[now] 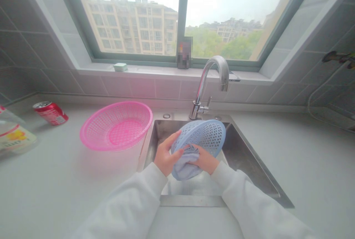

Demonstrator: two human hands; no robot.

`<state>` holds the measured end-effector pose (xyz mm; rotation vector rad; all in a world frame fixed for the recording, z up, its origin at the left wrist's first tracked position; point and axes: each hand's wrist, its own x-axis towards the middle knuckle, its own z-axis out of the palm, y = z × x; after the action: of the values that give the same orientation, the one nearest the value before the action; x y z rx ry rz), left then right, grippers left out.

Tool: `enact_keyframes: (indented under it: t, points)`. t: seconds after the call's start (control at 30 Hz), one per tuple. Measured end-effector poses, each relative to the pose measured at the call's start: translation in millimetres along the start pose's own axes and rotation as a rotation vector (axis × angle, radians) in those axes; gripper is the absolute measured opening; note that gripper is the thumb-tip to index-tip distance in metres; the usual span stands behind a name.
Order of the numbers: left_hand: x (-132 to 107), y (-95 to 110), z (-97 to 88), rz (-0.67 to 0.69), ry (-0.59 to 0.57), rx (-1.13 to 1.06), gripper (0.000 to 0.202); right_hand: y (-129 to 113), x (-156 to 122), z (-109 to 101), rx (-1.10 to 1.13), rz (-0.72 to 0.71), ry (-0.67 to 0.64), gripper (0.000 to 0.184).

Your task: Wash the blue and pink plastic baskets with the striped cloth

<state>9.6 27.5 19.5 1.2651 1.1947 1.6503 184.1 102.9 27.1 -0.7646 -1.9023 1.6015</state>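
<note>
You held a pale blue lattice plastic basket (pixel 206 135) tilted over a stainless steel sink (pixel 244 154), its far edge raised. Your left hand (pixel 166 156) curled closely around the basket's near edge, while your right hand (pixel 203 159) closed on a crumpled pale blue cloth (pixel 184 167), pressing it against the basket's lower part. White sleeves (pixel 124 202) covered both forearms.

So far as the view showed, only the blue basket was in hand. A pink lattice plastic basket (pixel 116 126) sat apart on the white tabletop (pixel 55 183), left of the sink, touched by neither hand. Farther left, a red drink can (pixel 50 113) lay on its side, near a clear package (pixel 15 137) with a yellow patch on its label. Neither bore readable writing. A curved chrome faucet (pixel 200 93) rose at the sink's far side, below a pale green soap dish (pixel 120 67) on the windowsill.
</note>
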Motion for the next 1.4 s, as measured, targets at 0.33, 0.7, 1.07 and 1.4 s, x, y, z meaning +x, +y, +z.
enact_keyframes:
  t: [0.33, 0.7, 1.07, 1.4]
  points:
    - [0, 1, 3.1, -0.050, -0.002, -0.093, 0.081, 0, 0, -3, -0.081, 0.019, -0.027, 0.027]
    - [1, 1, 2.4, -0.033, 0.004, -0.080, 0.082, 7, 3, -7, -0.079, 0.040, -0.032, 0.034]
    - [2, -5, 3.5, -0.060, -0.021, -0.085, 0.083, 7, 3, -1, 0.052, 0.058, -0.011, 0.030]
    - [2, -3, 2.6, -0.060, -0.056, -0.058, 0.078, 2, 2, -2, -0.017, 0.024, 0.008, 0.031]
